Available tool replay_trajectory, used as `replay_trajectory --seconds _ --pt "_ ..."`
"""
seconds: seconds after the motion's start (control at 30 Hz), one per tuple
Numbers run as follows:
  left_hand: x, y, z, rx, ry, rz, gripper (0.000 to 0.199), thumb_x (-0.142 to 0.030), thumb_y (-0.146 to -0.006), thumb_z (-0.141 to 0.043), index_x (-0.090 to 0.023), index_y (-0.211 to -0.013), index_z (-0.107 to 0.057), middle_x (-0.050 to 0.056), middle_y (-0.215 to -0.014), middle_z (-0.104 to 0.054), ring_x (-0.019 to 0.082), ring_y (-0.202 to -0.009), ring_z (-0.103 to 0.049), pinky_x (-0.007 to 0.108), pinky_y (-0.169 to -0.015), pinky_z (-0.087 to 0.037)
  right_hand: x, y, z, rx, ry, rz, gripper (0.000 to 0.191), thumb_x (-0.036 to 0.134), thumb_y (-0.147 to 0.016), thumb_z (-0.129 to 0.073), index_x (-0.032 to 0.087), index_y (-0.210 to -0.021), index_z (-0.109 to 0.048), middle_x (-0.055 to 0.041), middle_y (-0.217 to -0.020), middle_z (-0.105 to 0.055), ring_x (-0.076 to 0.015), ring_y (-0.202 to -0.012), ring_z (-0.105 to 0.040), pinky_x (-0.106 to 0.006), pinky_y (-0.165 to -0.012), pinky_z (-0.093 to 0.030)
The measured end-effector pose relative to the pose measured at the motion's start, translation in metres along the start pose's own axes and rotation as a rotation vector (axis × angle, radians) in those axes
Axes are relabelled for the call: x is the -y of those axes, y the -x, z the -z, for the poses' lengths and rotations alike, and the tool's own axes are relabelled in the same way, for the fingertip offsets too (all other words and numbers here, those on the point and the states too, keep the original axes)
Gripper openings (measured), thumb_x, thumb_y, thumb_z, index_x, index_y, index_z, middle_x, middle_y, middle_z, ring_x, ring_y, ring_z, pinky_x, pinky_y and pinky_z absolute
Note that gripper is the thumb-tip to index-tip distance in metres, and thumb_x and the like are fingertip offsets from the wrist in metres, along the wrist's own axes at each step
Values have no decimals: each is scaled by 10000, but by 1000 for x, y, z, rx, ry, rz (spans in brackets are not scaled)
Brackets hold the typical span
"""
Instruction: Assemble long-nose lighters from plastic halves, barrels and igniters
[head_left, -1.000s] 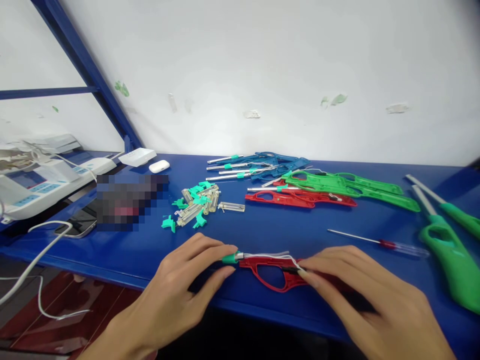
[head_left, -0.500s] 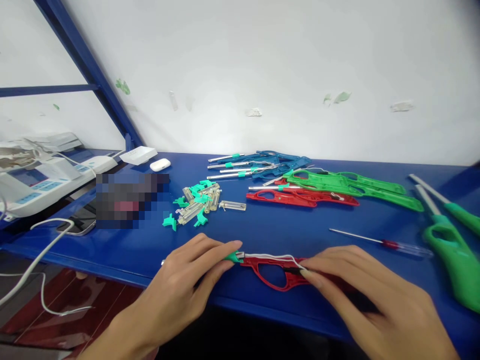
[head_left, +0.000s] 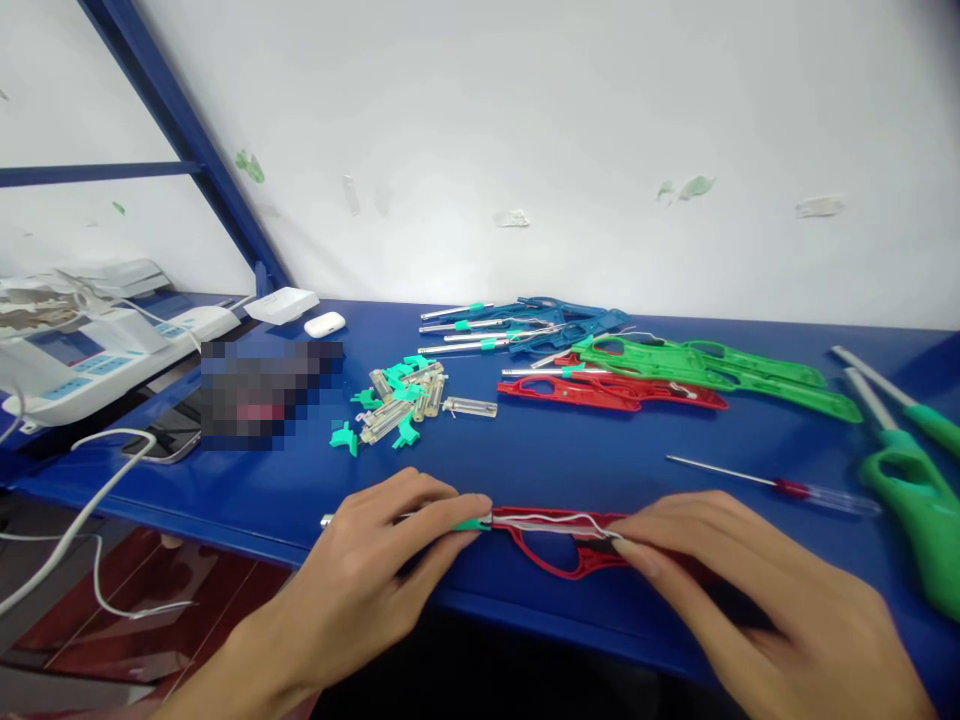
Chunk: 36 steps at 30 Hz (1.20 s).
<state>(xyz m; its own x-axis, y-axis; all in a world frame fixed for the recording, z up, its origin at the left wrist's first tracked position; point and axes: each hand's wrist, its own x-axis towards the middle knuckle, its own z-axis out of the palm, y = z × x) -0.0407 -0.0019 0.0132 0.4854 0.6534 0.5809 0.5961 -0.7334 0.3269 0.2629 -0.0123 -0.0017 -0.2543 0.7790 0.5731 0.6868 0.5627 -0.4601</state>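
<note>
My left hand (head_left: 375, 560) pinches the lighter's metal tube (head_left: 326, 521) near a turquoise plastic piece (head_left: 474, 524); the tube's tip sticks out to the left. Beside those fingertips lies the front end of a red lighter shell half (head_left: 568, 575), with a trigger loop facing me. A white wire (head_left: 555, 518) runs along the shell from the tube to a black part (head_left: 596, 551). My right hand (head_left: 757, 590) is closed on the rear of the shell, thumb and fingertips at the wire's end. The palm hides the shell's back end.
Behind my hands lie clear fuel tanks (head_left: 433, 393) with turquoise pieces, blue shells (head_left: 574, 318) with metal tubes, green shells (head_left: 705, 365) and red shells (head_left: 600, 393). A screwdriver (head_left: 795, 489) and green lighters (head_left: 911, 490) lie right. A phone (head_left: 169, 445) and cables are left.
The tube and turquoise piece in my left hand have come down slightly against the red shell's front. My right hand keeps its hold. The whole view has shifted a little.
</note>
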Motion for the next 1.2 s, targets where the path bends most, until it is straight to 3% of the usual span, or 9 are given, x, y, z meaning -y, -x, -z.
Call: replay_trajectory --seconds 0.13,0.3,0.53,0.7,1.0,1.2 --pt "-1 0 1 -4 -15 -17 256 -127 -1078 -605 -195 -1310 -689 49 -1057 -774 151 -867 -720 259 -787 -585 -2 3 -1 3 -12 7 81 359 -1048 -659 357 -1088 -730 56 -1036 -774 -181 -934 -741 -285 -879 -573" --pt "-4 0 1 -15 -34 -20 267 -114 -1076 -598 -191 -1321 -674 36 -1087 -796 153 -900 -736 290 -915 -574 -4 6 -2 1 -30 -3 91 344 -1046 -667 375 -1114 -718 75 -1060 -765 -166 -976 -727 -271 -920 -549" --pt "-4 0 1 2 22 12 302 -85 -1057 -602 -191 -1326 -689 67 -1092 -754 157 -921 -711 255 -808 -599 -4 8 -1 5 -2 -34 92 383 -1044 -666 388 -1112 -728 78 -1073 -754 -168 -971 -720 -269 -876 -545" --pt "-8 -1 4 30 64 70 317 -89 -1042 -609 -192 -1327 -698 74 -1156 -710 149 -1018 -702 224 -890 -590 -3 10 -1 -26 4 -42 98 360 -1038 -673 385 -1121 -720 81 -1091 -749 -165 -981 -713 -272 -886 -530" --pt "-4 -4 -2 36 61 81 255 -121 -1077 -602 -209 -1284 -722 54 -1140 -700 134 -1003 -693 222 -905 -560 -1 9 -2 -28 14 -51 62 372 -1042 -671 375 -1096 -701 76 -1074 -739 -157 -972 -698 -271 -867 -506" --pt "-2 -2 -4 51 67 94 253 -112 -1076 -600 -213 -1274 -721 53 -1167 -675 131 -1024 -683 225 -930 -551 -1 5 -3 -15 53 30 76 321 -1032 -674 351 -1101 -683 71 -1059 -752 -158 -953 -716 -270 -881 -523"
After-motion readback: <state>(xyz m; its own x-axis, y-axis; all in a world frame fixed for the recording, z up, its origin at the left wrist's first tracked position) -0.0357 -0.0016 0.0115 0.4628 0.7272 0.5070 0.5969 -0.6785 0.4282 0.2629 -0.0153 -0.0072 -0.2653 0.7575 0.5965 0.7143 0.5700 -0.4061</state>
